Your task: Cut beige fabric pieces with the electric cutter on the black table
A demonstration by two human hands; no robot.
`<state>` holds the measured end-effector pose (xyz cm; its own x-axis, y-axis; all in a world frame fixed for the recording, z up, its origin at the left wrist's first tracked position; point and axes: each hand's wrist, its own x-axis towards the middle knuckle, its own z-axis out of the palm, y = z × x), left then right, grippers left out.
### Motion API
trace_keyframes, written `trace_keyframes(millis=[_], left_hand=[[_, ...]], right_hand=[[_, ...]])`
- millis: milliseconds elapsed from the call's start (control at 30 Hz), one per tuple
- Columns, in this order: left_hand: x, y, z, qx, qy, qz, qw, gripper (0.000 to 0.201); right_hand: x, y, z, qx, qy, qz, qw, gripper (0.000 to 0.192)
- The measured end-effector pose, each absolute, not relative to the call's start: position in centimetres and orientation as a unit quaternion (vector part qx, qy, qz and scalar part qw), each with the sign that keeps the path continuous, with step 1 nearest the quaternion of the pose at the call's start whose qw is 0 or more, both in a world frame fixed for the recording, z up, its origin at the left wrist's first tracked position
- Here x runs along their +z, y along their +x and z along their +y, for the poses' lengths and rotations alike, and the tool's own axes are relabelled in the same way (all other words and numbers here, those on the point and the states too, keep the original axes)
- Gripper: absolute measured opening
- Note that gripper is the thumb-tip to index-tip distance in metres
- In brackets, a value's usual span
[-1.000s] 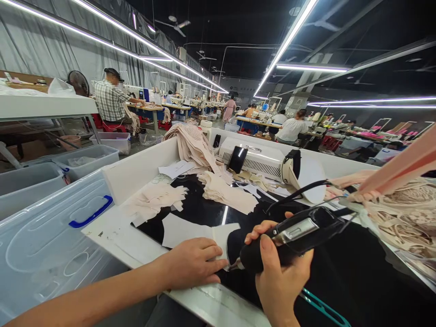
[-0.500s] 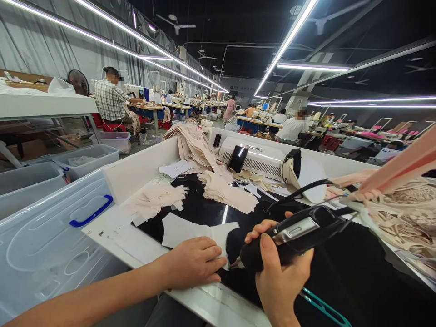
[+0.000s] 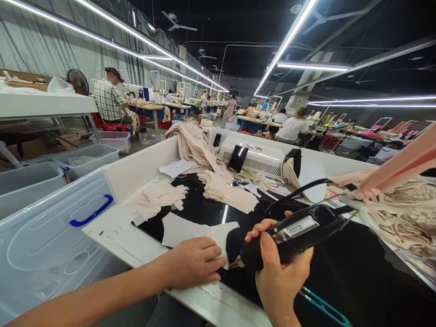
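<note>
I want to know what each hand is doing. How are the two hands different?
The left hand lies flat, palm down, pressing a white fabric piece on the black worktop. The right hand is curled around a black handheld tool, holding it up at a slant. The left hand's fingers stretch forward; the right hand's fingers wrap the tool's grip. Both are bare and sit close together beside the tool's tip.

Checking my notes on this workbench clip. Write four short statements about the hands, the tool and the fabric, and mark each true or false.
1. The right hand grips a black corded tool. True.
2. The left hand lies flat on a white fabric piece. True.
3. The tool's tip points away from the left hand. False: it points toward it, close to the fingertips.
4. The blue-handled clear bin lid sits right of the table. False: it is to the left.
</note>
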<state>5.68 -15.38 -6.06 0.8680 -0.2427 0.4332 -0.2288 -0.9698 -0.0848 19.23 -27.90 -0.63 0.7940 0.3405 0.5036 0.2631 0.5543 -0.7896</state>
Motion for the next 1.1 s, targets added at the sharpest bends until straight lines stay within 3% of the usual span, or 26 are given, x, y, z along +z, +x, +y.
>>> trace_keyframes(millis=[267, 1100], left_hand=[[-6.19, 5.74, -15.33, -0.231, -0.964, 0.131, 0.021, 0.026], [-6.1, 5.47, -15.36, -0.272, -0.954, 0.125, 0.021, 0.021]], right_hand=[[-0.33, 19.19, -27.92, 0.022, -0.471, -0.308, 0.827, 0.054], [-0.54, 18.78, -27.47, 0.019, -0.46, -0.327, 0.826, 0.046]])
